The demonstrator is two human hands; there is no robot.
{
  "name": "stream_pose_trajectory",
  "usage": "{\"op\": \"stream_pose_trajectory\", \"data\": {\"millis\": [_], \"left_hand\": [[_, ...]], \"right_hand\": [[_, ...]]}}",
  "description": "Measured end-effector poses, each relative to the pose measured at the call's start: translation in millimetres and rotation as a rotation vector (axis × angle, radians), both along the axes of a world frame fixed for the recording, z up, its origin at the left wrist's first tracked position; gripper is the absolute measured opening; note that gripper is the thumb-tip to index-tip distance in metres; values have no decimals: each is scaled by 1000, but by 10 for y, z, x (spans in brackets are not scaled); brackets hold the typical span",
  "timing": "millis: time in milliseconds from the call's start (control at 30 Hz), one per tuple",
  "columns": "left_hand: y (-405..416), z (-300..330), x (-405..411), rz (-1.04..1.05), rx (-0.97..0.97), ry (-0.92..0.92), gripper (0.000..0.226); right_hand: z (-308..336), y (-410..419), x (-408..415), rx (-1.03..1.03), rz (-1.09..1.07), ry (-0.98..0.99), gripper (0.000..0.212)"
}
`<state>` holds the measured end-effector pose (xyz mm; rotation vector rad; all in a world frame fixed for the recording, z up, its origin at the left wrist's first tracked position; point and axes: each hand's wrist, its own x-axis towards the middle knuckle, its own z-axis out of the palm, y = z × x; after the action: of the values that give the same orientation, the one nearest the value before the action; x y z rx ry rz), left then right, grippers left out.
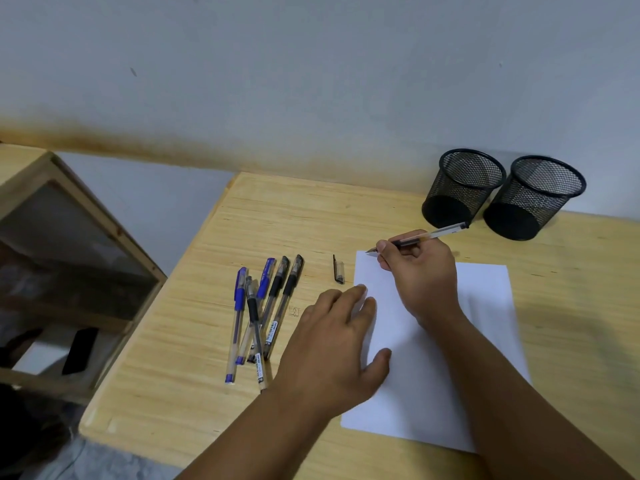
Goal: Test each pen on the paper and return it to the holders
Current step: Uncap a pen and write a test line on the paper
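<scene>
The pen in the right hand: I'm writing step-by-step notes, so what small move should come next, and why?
Probably lower the tip and draw a short stroke. The right hand grips the uncapped pen with its tip at the far left corner of the paper, which looks unmarked; the left hand presses the sheet flat, and the cap lies beside it.

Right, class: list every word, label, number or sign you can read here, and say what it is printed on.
None can be read.
Labels on the pen barrels: dark print, too small and blurred.
Small mark on the table: a faint boxed sign, illegible.
Paper: no writing visible.
</scene>
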<state>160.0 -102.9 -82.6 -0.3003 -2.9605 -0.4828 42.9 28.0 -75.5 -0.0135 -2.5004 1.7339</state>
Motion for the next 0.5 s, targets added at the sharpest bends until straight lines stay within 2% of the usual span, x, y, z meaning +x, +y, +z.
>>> {"op": "stream_pose_trajectory", "data": {"millis": [167,500], "left_hand": [[5,-53,30,-11,1,-3,63],[-13,-48,-8,-8,56,-5,61]], "right_hand": [[4,-9,-25,11,-4,-23,14],[-58,-69,10,112,-14,85,9]]}}
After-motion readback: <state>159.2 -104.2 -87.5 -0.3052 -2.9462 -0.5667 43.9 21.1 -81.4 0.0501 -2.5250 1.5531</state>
